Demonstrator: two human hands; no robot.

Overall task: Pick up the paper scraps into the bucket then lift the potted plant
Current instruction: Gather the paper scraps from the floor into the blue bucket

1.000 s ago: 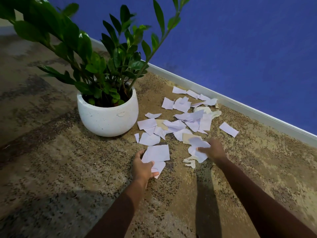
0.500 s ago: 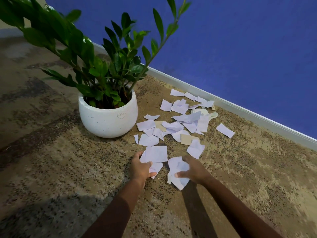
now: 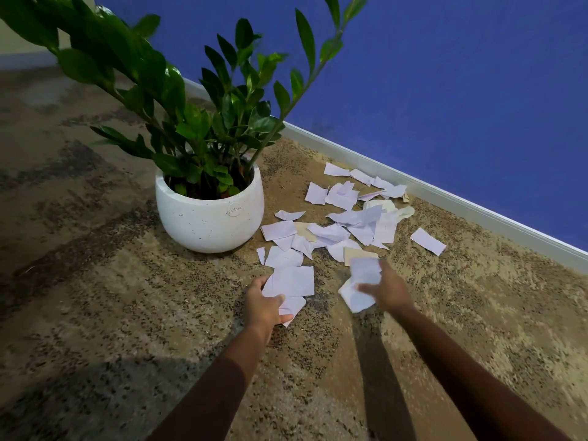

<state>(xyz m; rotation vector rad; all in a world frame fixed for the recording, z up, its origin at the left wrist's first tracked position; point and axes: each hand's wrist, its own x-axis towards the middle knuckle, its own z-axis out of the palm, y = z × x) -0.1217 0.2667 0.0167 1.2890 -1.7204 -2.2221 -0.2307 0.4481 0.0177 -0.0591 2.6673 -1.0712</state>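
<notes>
Had left hand just in front of the potted plant, thumb and fingers pinching a flat white sheet. Right hand was blurred, fingers curled round a crumpled wad, front-right of the potted plant. Loose paper scraps lay on the carpet to its right.

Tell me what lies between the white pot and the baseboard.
In the head view, scattered paper scraps lie on carpet between the white pot and the baseboard.

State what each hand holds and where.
The left hand grips flat white paper scraps at their near edge; the right hand grips a bunched white paper wad by its right side.
</notes>
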